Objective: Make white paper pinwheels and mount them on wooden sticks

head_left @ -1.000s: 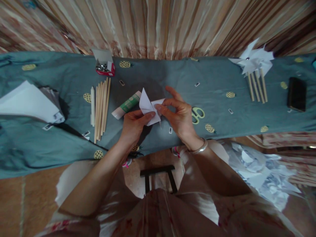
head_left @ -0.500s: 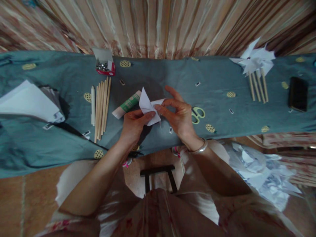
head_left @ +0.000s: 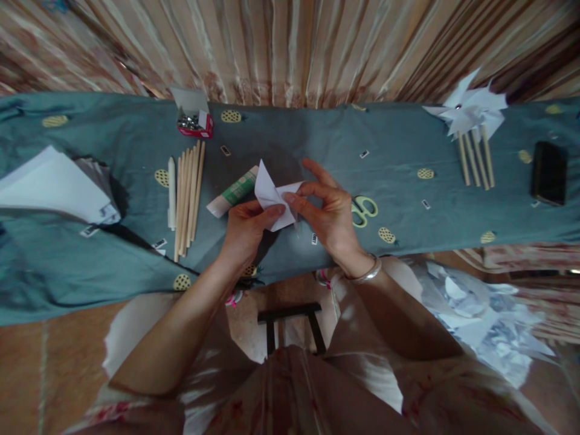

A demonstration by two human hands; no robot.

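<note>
A folded white paper pinwheel [head_left: 268, 188] is held between my two hands above the cloth. My left hand [head_left: 248, 228] pinches its lower left part, thumb on top. With thumb and index finger, my right hand [head_left: 330, 212] presses its middle and right blade, the other fingers raised. Behind my left hand lies a green and white glue stick [head_left: 235, 191]. Light green scissor handles [head_left: 364, 211] show just right of my right hand, which hides part of them. The underside of the paper is hidden.
Wooden sticks [head_left: 188, 199] and a white pen [head_left: 171, 193] lie to the left, near a red box of metal pins [head_left: 194, 124]. Stacked paper [head_left: 54, 188] is far left. Finished pinwheels [head_left: 475, 112] and a phone [head_left: 549, 172] lie right; a bag of paper scraps [head_left: 484, 320] sits below.
Hardly anything differs. Both hands keep the same grip on the paper pinwheel, and the surroundings have shifted very slightly in view.
</note>
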